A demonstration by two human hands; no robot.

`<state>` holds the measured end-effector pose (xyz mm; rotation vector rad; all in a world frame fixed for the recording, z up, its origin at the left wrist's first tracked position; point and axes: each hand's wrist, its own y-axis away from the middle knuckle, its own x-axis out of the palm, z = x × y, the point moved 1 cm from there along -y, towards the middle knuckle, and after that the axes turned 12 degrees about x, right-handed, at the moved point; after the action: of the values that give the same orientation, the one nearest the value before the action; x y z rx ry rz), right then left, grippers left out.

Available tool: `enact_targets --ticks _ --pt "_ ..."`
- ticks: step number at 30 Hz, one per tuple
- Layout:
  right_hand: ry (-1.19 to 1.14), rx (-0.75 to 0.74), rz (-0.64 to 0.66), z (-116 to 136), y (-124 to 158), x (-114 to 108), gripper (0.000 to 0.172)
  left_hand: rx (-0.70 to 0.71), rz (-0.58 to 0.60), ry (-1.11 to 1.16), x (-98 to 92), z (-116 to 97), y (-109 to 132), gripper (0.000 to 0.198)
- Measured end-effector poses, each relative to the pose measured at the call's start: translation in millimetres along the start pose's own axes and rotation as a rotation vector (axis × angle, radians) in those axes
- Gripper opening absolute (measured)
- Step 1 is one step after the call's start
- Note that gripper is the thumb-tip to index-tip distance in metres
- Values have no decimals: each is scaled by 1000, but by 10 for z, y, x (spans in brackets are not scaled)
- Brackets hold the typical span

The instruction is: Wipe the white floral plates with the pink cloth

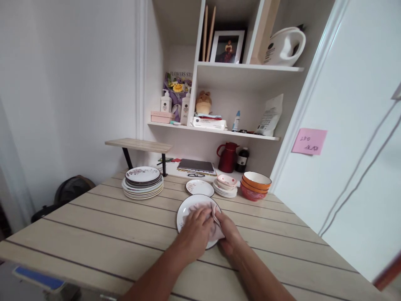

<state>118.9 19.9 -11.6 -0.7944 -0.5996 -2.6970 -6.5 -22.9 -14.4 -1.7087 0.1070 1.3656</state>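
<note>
A white plate (184, 205) with a dark rim and a floral print is tilted up off the tabletop in front of me. A pale pink cloth (216, 230) covers much of its face. My left hand (196, 229) presses the cloth against the plate, its fingers bent and close together. At the plate's right edge, my right hand (230, 233) grips the rim, with a fold of the cloth by its fingers. Just beyond lies a smaller flowered plate (199, 188), flat on the table.
To the left stands a stack of plates (143, 184) beside a small wooden riser (139, 144). Small dishes (227, 182) and stacked orange and red bowls (255, 186) sit at the right. Behind them are glasses (196, 175), a laptop (196, 165), a red jug (228, 158) and a dark bottle (242, 160).
</note>
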Motion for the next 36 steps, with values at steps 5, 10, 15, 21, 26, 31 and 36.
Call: enact_targets --ticks 5,10,15,21,26,31,36 --pt "50 45 51 -12 66 85 44 -132 -67 -107 35 128 38 46" --pt "-33 22 -40 -16 15 63 43 -305 -47 -190 -13 159 37 38" --pt "-157 96 -178 35 -21 -12 37 -222 0 -128 -56 58 14 35" --pt "-105 66 -54 49 5 1 26 -59 15 14 -98 -56 -23 41" --pt "-1 57 11 15 79 67 38 -66 -27 -14 -112 29 -22 38" --pt "26 19 11 -11 84 112 48 -314 -80 -143 -82 182 20 37" --pt "-43 22 -98 -43 4 49 46 -360 -35 -142 -90 206 40 35"
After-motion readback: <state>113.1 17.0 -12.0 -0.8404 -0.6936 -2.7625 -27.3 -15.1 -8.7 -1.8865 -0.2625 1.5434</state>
